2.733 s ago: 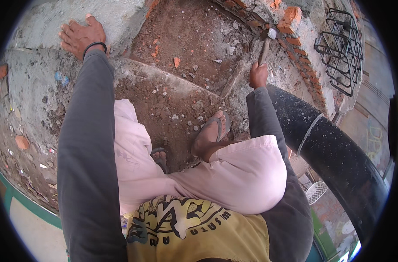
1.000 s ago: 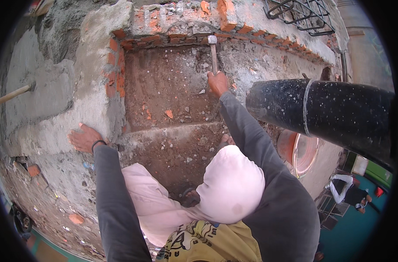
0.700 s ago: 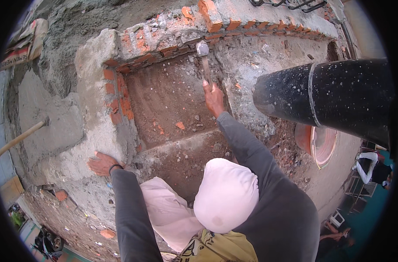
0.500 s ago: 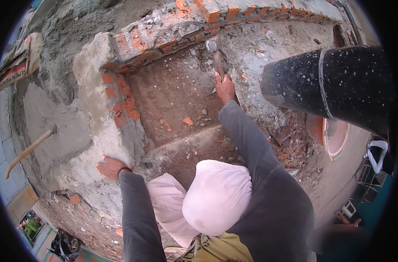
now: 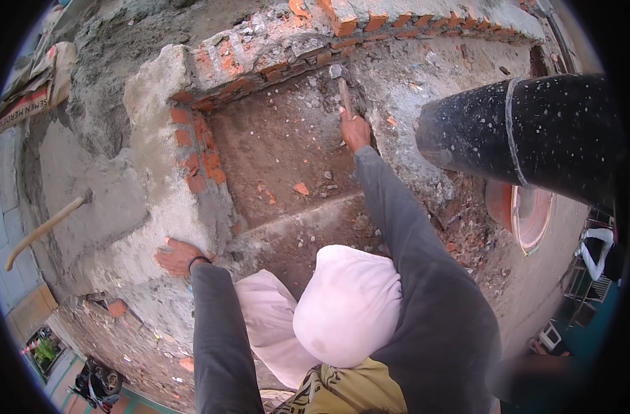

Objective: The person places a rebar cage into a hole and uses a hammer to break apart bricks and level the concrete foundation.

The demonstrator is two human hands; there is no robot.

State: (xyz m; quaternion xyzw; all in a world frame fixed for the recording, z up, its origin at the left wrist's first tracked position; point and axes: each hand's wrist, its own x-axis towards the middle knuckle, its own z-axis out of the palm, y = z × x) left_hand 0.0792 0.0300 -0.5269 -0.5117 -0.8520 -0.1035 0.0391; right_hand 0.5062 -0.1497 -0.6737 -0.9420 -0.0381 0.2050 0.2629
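Wrapped round the wooden handle of a hammer (image 5: 346, 96) is my right hand (image 5: 356, 132), with the arm stretched far forward. The hammer's grey metal head is at the far side of a dirt-floored pit (image 5: 273, 148), close to the foot of a broken brick wall (image 5: 273, 65). My left hand (image 5: 179, 257) lies flat on the rough mortar top of the low wall (image 5: 180, 217) at the pit's left, fingers spread, holding nothing. A dark band circles that wrist. Orange brick chips (image 5: 300, 188) and small stones lie on the pit's dirt.
A thick black pipe (image 5: 522, 131) juts in from the right, beside a round reddish basin (image 5: 532, 217). At the left, a curved wooden handle (image 5: 49, 231) sticks out of wet grey mortar (image 5: 97, 186). A torn cement sack (image 5: 42, 86) lies at the far left; a motorbike (image 5: 97, 383) stands lower left.
The hammer head has dropped slightly toward the pit floor, and my right hand has come a little nearer. My left hand stays on the wall. The whole view has shifted slightly.
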